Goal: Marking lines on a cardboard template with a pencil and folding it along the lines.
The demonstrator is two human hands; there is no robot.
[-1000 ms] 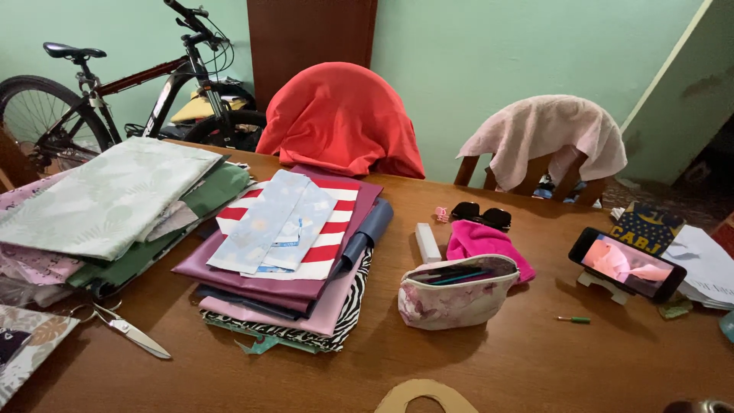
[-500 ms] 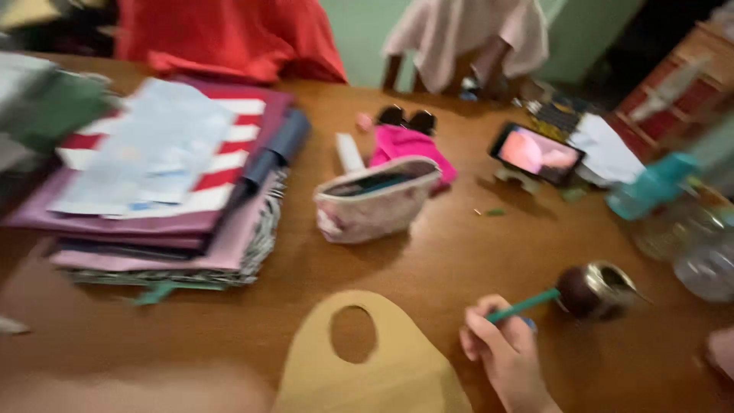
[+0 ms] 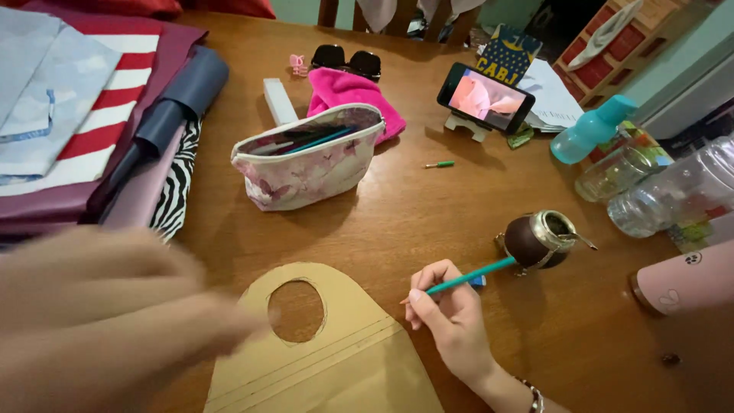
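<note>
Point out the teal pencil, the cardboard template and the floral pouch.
teal pencil [image 3: 468,277], head view, middle of its shaft.
cardboard template [image 3: 344,359], head view, bare face below the hole.
floral pouch [image 3: 306,172], head view, its front side.

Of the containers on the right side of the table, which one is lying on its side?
The clear plastic bottle lies on its side. The glass jar beside it and the round brown gourd cup both stand upright.

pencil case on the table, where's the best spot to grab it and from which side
Grip the pencil case across its soft middle, coming from above. It sits upright with the zip open and pens showing, so a level top-down pinch of both fabric sides should keep them in.
</note>
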